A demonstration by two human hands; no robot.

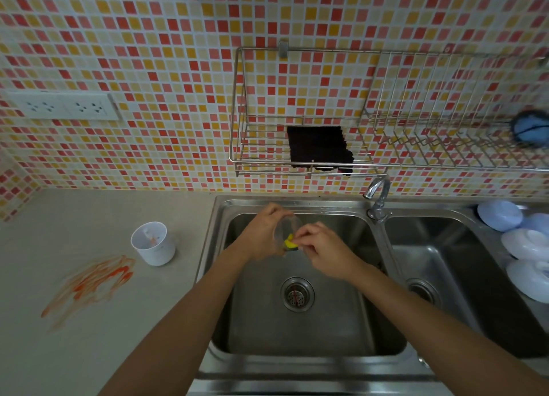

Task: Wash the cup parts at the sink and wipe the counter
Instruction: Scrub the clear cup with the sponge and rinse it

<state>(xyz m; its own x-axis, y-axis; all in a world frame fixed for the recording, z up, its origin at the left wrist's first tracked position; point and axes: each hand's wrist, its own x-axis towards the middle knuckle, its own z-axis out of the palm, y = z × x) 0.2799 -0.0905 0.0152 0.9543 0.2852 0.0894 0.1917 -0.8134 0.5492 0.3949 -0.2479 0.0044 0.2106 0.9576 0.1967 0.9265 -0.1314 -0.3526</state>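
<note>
Orange smears stain the counter (89,285) (beige) beside the sink (297,330); both hands grip.

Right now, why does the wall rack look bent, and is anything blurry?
Head view: the wide-angle lens bows the wire rack and tile lines; the right hand scrubbing the clear cup part with the sponge looks slightly motion-blurred; the picture's corners darken.

Red-yellow mosaic wall (148,54), yellow sponge (289,243), orange-smeared counter (89,285)

Dim, even light; wide-angle bending at edges; slight blur at centre.
</note>
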